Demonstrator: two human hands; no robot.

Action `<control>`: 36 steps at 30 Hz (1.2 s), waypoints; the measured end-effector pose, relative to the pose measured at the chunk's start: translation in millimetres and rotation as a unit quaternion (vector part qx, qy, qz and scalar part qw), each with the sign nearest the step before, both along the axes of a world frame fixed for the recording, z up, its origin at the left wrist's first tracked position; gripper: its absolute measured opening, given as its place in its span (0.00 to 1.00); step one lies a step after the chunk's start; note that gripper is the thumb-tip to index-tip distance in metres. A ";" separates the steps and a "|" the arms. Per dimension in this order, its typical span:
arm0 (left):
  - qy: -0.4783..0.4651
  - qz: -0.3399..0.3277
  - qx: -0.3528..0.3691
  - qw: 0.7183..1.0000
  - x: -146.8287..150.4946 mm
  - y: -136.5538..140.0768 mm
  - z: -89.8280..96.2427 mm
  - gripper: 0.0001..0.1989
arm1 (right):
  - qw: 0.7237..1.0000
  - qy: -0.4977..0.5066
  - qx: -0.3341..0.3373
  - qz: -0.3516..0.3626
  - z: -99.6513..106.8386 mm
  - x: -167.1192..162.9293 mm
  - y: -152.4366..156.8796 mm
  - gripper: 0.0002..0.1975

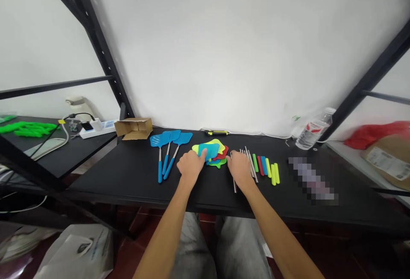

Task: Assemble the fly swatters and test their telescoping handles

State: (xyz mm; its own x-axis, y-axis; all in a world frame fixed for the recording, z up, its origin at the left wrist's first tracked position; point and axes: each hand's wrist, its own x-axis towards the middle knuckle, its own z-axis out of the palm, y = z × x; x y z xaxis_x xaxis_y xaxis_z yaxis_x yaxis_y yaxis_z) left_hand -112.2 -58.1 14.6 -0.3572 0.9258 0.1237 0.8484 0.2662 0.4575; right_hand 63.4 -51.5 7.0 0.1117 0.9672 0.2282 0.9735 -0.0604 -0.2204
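Observation:
My left hand is closed on the edge of a blue fly swatter head, thumb on top. Beneath and around it lies a pile of loose swatter heads, with a yellow one, a red one and a green one showing. My right hand is closed around a thin metal rod, whose lower end sticks out below the fingers. Right beside it lie several more metal rods. Farther right are several coloured handle grips in green, red, blue and yellow.
Three blue fly swatters lie at the left on the black table. Behind them stands an open cardboard box. A black and yellow cutter lies by the wall. At the right are a plastic bottle and a blurred item.

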 end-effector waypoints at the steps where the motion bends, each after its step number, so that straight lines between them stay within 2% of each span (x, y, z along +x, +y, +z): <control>1: 0.015 -0.001 0.002 1.000 -7.1 -2.3 0.2 0.31 | 1.000 -0.011 0.002 0.004 -2.3 -0.7 0.6 0.11; 6: 0.122 0.038 0.014 0.992 -61.2 -14.6 3.1 0.21 | 0.999 -0.037 0.008 0.011 -10.3 -2.5 -0.2 0.13; 9: 0.190 0.036 -0.040 0.980 -82.6 -17.6 6.2 0.19 | 0.999 -0.027 0.021 0.017 -8.2 -2.3 -1.6 0.13; 11: 0.213 0.013 -0.064 0.975 -84.4 -19.0 10.1 0.17 | 0.999 0.000 0.046 0.011 -2.8 -2.4 -5.5 0.14; 13: 0.219 -0.003 -0.058 0.974 -76.4 -22.7 16.2 0.16 | 0.994 0.053 0.088 0.019 4.2 -4.3 -12.8 0.16; 16: 0.186 -0.009 -0.034 0.982 -50.6 -37.0 27.1 0.16 | 0.969 0.186 0.133 0.094 11.9 -14.2 -26.9 0.18; 18: 0.140 -0.019 -0.024 0.990 -27.6 -51.4 31.2 0.17 | 0.928 0.321 0.104 0.159 11.6 -25.9 -35.0 0.21; 19: 0.119 -0.044 -0.008 0.992 -15.5 -59.1 31.2 0.18 | 0.892 0.403 0.071 0.191 9.8 -32.3 -38.1 0.21; 21: 0.073 -0.123 0.019 0.990 7.5 -72.8 27.2 0.18 | 0.790 0.573 0.021 0.218 4.3 -44.3 -42.8 0.22; 24: -0.010 -0.173 0.050 0.984 33.9 -83.4 16.3 0.19 | 0.635 0.754 0.008 0.167 -2.6 -54.5 -49.0 0.21; 25: -0.054 -0.181 0.061 0.980 40.2 -84.0 12.8 0.19 | 0.598 0.787 0.009 0.151 -3.3 -55.4 -51.2 0.21; 26: -0.108 -0.189 0.075 0.973 45.5 -83.7 9.7 0.19 | 0.571 0.808 0.009 0.142 -3.0 -54.9 -53.0 0.21; 27: -0.172 -0.198 0.087 0.961 49.9 -83.1 6.9 0.18 | 0.558 0.818 0.010 0.140 -1.7 -53.0 -54.1 0.22; 28: -0.242 -0.209 0.095 0.943 53.5 -82.8 4.0 0.19 | 0.555 0.820 0.014 0.138 0.7 -49.5 -54.1 0.23; 30: -0.384 -0.230 0.080 0.891 58.6 -84.9 -2.7 0.21 | 0.573 0.809 0.031 0.128 8.4 -36.6 -49.8 0.25; 33: -0.550 -0.234 -0.012 0.802 59.8 -95.5 -15.0 0.25 | 0.609 0.781 0.080 0.116 23.1 -1.8 -36.3 0.27; 35: -0.602 -0.212 -0.042 0.769 57.8 -102.7 -20.9 0.25 | 0.607 0.778 0.104 0.122 30.3 24.2 -30.8 0.26; 36: -0.607 -0.201 -0.036 0.768 57.1 -104.4 -22.0 0.25 | 0.602 0.782 0.098 0.128 31.8 34.7 -31.1 0.25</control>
State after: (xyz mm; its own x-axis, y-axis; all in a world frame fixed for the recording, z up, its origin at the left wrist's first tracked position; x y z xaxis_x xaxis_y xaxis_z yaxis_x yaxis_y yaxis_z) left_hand -55.2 -162.5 -7.4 0.1480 0.9804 -0.1301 -0.1716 0.1550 0.9729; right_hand 98.2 -82.6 38.7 0.1914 0.9700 0.1500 -0.4616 0.2238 -0.8584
